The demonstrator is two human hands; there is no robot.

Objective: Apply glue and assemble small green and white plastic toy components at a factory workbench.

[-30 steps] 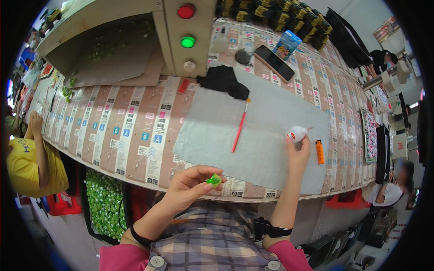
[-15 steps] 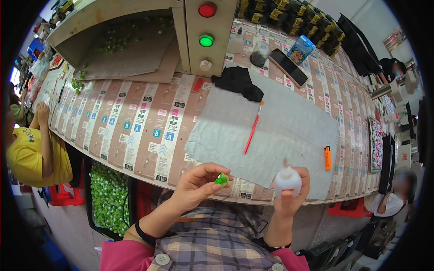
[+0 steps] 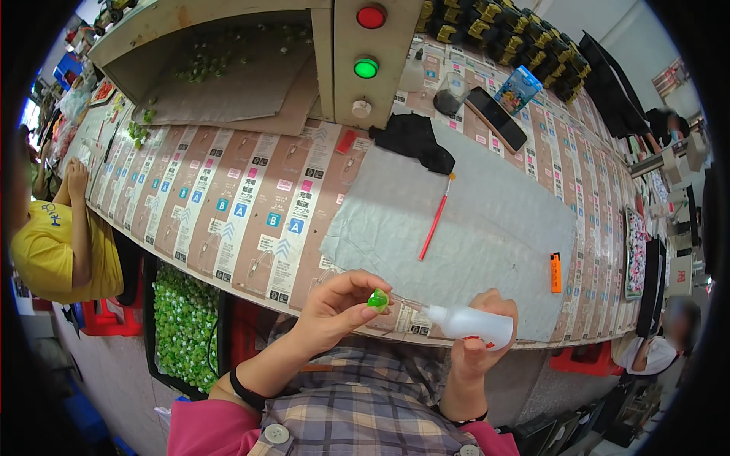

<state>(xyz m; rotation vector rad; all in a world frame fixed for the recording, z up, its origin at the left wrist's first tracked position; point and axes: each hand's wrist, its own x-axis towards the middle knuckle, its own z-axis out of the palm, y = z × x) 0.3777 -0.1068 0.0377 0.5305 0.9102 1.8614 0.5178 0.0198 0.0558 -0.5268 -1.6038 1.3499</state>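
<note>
The left hand (image 3: pixel 334 308) holds a small green piece (image 3: pixel 378 299) just over the near edge of the surface (image 3: pixel 171 197), its thumb and forefinger clamped on the piece from either side. With a clock face centred on that piece, the right hand (image 3: pixel 475 361) sits at about four o'clock, fingers wrapped around a white bottle (image 3: pixel 470 325) that lies tipped on its side, its thin nozzle (image 3: pixel 411 303) pointing toward nine. The step in hand appears to be bringing the nozzle up to the piece; the tip ends right by it, but whether they touch is too small to tell. From here, I judge the next move calls for a steady left pinch, the tip lined up with the right spot on the piece, and only a light, measured squeeze of the bottle. A grey sheet (image 3: pixel 487 220) spreads out toward two o'clock, with a red-handled brush (image 3: pixel 435 224) lying on it at about one and an orange item (image 3: pixel 556 273) near three. A black cloth (image 3: pixel 411 140) is bunched just past twelve, while a tray (image 3: pixel 150 346) full of green and white pieces (image 3: pixel 186 327) stands below the surface, between eight and nine.
</note>
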